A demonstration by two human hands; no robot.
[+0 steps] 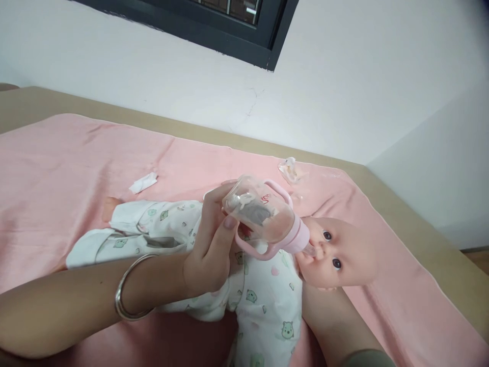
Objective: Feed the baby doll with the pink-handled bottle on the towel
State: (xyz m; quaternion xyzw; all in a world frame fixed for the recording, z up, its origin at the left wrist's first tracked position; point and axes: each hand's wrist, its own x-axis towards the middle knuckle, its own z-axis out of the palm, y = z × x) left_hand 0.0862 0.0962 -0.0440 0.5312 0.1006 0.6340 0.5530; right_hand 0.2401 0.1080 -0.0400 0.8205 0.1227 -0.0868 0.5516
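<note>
A baby doll (340,252) in a white printed romper lies on its back on a pink blanket (57,168). My left hand (210,244), a silver bangle on its wrist, grips a clear baby bottle (263,214) with pink handles, tilted so the teat is in the doll's mouth. My right forearm (336,321) reaches in from below and passes under the doll's head and neck. The right hand itself is hidden beneath the doll.
A crumpled white tissue (144,182) lies on the blanket beyond the doll's legs. A small clear wrapper (291,171) sits near the blanket's far edge. The tan bed surface (416,224) meets white walls, with a dark window frame (229,30) above.
</note>
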